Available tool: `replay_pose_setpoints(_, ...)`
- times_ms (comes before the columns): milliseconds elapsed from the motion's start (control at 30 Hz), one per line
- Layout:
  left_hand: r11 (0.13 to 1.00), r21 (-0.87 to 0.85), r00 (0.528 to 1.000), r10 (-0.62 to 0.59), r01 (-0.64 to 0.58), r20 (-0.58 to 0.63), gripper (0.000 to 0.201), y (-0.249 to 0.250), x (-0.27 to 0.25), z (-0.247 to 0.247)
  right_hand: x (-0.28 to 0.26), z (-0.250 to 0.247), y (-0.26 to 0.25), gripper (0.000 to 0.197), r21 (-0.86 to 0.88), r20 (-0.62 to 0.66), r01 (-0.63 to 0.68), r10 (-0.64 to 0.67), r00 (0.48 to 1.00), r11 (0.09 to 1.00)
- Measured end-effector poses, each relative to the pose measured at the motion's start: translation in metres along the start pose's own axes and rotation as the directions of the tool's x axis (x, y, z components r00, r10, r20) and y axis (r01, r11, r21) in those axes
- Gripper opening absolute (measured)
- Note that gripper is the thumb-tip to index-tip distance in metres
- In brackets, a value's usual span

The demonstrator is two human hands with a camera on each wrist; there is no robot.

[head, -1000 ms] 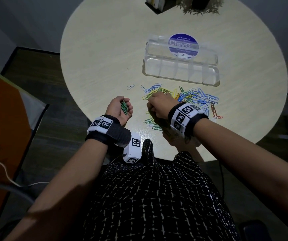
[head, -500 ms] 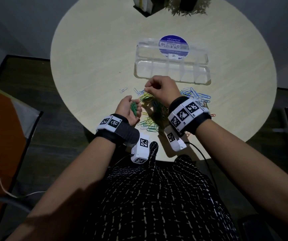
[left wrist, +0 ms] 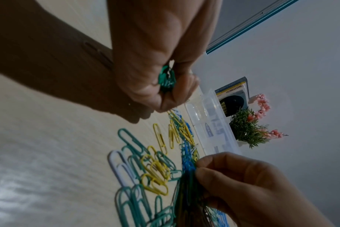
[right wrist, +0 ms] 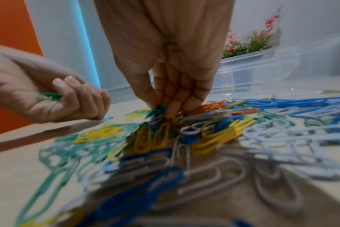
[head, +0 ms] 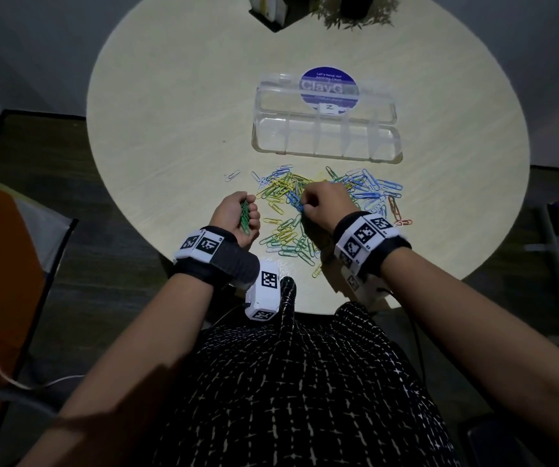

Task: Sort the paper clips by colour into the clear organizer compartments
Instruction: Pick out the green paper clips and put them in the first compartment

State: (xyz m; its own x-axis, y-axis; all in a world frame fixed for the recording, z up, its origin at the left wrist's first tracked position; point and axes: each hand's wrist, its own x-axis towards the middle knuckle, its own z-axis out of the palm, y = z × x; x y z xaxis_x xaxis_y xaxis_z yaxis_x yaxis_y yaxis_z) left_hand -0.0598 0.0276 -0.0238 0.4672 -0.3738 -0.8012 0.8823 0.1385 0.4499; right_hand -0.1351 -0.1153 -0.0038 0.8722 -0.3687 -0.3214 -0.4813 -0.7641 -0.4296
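Left hand [head: 237,214] clutches green clips [head: 245,217]; right hand [head: 325,205] pinches, seemingly, one green clip in the pile [head: 365,188].

Office-like room: round table [head: 170,129], investing book [left wrist: 232,98], potted plant [left wrist: 246,129].

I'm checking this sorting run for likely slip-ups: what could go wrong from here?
1. The left hand grips a bunch of green clips in a loose fist; some might slip out when it tips them into the clear organizer.
2. The right hand pinches into the tangled pile, so its grip may drag up other colours.
3. Orange clips lie at the pile's right edge and could be swept off the table.
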Motion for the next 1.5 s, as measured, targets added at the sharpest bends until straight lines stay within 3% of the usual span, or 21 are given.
replay_pose_setpoints(167,1.000,-0.010,1.000,-0.002,0.002,-0.004,0.035,0.000,0.003,-0.002,0.001,-0.009,0.015,0.017,0.226,-0.098,-0.083,0.108,0.989,0.971)
replay_pose_setpoints(433,1.000,-0.004,1.000,-0.011,0.011,0.004,0.035,0.000,0.005,0.004,0.003,-0.004,0.032,0.014,0.418,-0.156,-0.120,0.201,0.967,0.901)
replay_pose_setpoints(600,0.999,-0.049,0.999,0.012,-0.010,0.046,0.034,-0.004,0.003,0.013,-0.002,-0.015,0.024,0.018,0.680,-0.175,-0.056,0.236,0.956,0.731)
replay_pose_setpoints(833,0.998,-0.053,0.975,-0.028,0.040,0.219,0.042,-0.011,-0.002,0.037,-0.004,-0.017,-0.014,0.017,0.665,-0.277,0.133,0.077,0.958,0.735)
replay_pose_setpoints(900,0.998,-0.069,0.964,0.009,0.009,0.265,0.040,-0.011,0.002,0.038,-0.004,-0.012,-0.016,0.015,0.626,-0.311,0.142,0.078,0.947,0.767)
replay_pose_setpoints(1000,0.996,-0.048,0.970,0.080,-0.070,0.231,0.040,-0.010,0.007,0.037,-0.005,-0.007,-0.013,0.012,0.558,-0.355,0.148,0.073,0.932,0.817)
replay_pose_setpoints(1167,0.987,0.036,0.972,0.150,-0.159,0.183,0.019,-0.011,0.006,0.036,-0.007,-0.008,-0.006,0.010,0.547,-0.338,0.116,0.092,0.937,0.829)
replay_pose_setpoints(1300,0.953,0.160,0.963,0.240,-0.258,0.126,0.020,-0.014,0.007,0.038,-0.008,-0.007,0.000,0.007,0.569,-0.343,0.080,0.148,0.928,0.818)
replay_pose_setpoints(1500,0.940,0.147,0.947,0.288,-0.308,0.141,0.021,-0.013,0.009,0.041,-0.005,-0.002,0.006,0.021,0.701,-0.131,-0.107,0.275,0.953,0.705)
